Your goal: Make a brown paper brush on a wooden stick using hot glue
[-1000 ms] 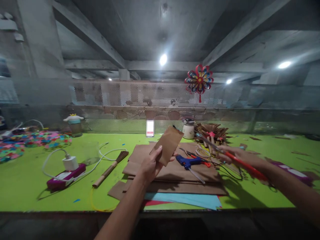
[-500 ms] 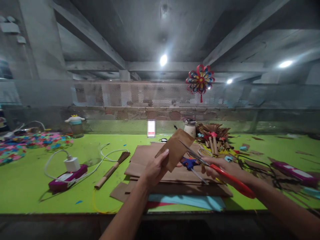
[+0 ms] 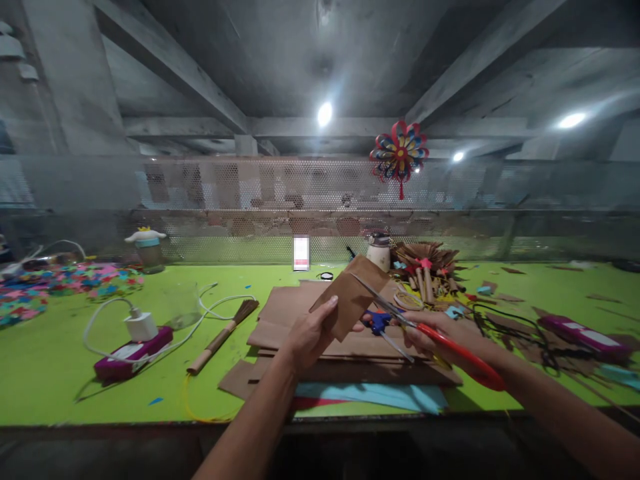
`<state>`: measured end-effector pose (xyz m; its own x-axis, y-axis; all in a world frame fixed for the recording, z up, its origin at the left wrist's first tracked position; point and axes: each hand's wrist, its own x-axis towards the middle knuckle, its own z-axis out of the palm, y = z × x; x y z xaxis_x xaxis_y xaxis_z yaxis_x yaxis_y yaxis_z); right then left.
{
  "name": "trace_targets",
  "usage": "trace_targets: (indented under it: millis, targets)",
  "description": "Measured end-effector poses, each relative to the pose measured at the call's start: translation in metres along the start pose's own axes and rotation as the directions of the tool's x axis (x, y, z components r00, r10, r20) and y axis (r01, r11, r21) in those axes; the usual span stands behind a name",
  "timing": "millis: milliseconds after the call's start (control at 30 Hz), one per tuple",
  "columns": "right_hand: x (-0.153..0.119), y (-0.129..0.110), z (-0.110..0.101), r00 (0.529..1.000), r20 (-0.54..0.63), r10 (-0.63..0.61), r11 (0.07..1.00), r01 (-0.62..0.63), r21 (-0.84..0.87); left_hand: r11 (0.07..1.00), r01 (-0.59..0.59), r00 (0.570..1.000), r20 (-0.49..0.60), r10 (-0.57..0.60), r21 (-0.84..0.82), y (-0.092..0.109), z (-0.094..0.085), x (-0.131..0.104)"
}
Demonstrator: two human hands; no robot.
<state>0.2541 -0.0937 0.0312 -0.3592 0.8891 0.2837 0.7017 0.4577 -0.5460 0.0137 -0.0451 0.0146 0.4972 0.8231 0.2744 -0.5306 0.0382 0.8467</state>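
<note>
Cardboard, a small brown piece point(image 3: 356, 295), sits pinched by its lower edge between thumb and fingers of the left hand point(image 3: 311, 333), raised above the brown sheets point(image 3: 300, 320) stacked on the green bench point(image 3: 75, 387). It looks light, thin and fairly stiff, matte, easily creased; a grip near the edge keeps the rest free. The right hand point(image 3: 440, 333) is closed around red-handled scissors point(image 3: 425, 327), blades apparently parted and meeting the piece's right edge. A blue glue gun point(image 3: 377, 322) lies just behind.
</note>
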Motion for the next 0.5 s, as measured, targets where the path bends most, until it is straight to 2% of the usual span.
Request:
trace_targets:
  millis: [200, 500]
  targets:
    - [0.0003, -0.0015, 0.0011, 0.995, 0.085, -0.048, 0.994, 0.039, 0.102, 1.0, 0.0, 1.0, 0.003, 0.0, -0.009, -0.0012, -0.0021, 0.001]
    - [0.001, 0.0075, 0.0032, 0.993, 0.1, -0.057, 0.993, 0.046, 0.11, 1.0, -0.019, 1.0, -0.011, 0.018, -0.006, 0.0003, -0.0012, 0.0007]
